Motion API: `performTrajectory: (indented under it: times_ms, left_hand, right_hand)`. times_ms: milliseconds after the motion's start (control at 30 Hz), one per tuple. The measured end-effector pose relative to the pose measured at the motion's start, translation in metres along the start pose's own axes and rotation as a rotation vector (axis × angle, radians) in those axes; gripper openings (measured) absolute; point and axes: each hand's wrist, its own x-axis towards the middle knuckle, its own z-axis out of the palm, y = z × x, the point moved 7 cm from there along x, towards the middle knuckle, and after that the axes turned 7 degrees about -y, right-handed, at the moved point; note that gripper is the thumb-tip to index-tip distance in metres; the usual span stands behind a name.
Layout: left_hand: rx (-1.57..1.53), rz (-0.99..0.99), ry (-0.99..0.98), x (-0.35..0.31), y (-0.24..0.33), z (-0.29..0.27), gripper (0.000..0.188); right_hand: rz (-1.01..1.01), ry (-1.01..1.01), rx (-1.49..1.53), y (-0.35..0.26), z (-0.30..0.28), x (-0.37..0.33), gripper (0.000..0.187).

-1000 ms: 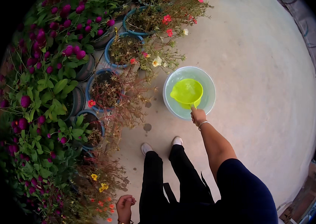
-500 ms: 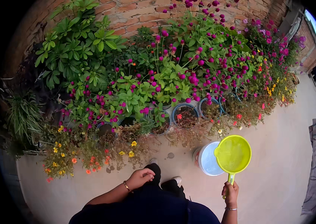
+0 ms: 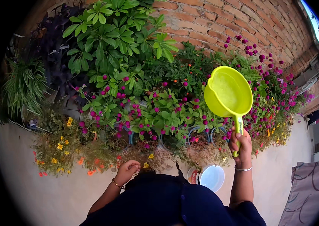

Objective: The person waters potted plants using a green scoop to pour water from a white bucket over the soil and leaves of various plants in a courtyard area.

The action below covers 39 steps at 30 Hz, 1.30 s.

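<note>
A yellow-green plastic water dipper (image 3: pixel 229 92) is raised in front of the flowers, with its round bowl at the far end. My right hand (image 3: pixel 243 146) is wrapped round its handle, and a thin bracelet circles that wrist. The bowl looks pale inside; how much water it holds I cannot make out. By my body, my left hand (image 3: pixel 127 171) hangs with its fingers loosely curled, and nothing shows in them. A round white bucket (image 3: pixel 212 177) stands on the floor between my hands, its near part hidden by my dark shirt. Its inside looks pale blue.
A long row of potted plants with purple globe flowers (image 3: pixel 159 116) runs along a brick wall (image 3: pixel 219 22). A leafy green shrub (image 3: pixel 106 41) rises at the back left, near a spiky grass-like plant (image 3: pixel 25 84). Patterned grey cloth (image 3: pixel 312 192) lies at the right.
My right hand has lifted the dipper away from over the bucket, up and forward toward the plants. My view has shifted left, my body now covers part of the bucket, and my left hand has moved left.
</note>
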Motion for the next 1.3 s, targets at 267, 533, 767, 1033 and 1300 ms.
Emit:
performTrajectory:
  times_ms: [267, 533, 767, 1033, 1300]
  left_hand:
    - [-0.163, 0.069, 0.279, -0.01, 0.005, -0.089, 0.013]
    - [-0.258, 0.071, 0.453, -0.024, -0.021, -0.096, 0.012]
    - [-0.331, 0.04, 0.617, -0.052, -0.055, -0.099, 0.013]
    - [-0.411, 0.03, 0.714, -0.061, -0.068, -0.093, 0.013]
    - [-0.404, 0.086, 0.708, -0.055, -0.066, -0.091, 0.013]
  right_hand:
    - [0.112, -0.165, -0.012, 0.068, 0.11, 0.146, 0.018]
    - [0.284, -0.198, -0.143, 0.136, 0.191, 0.227, 0.016]
    - [0.319, -0.192, -0.318, 0.195, 0.248, 0.302, 0.01]
    - [0.296, -0.182, -0.639, 0.216, 0.278, 0.359, 0.011]
    - [0.238, -0.252, -0.822, 0.204, 0.299, 0.38, 0.013]
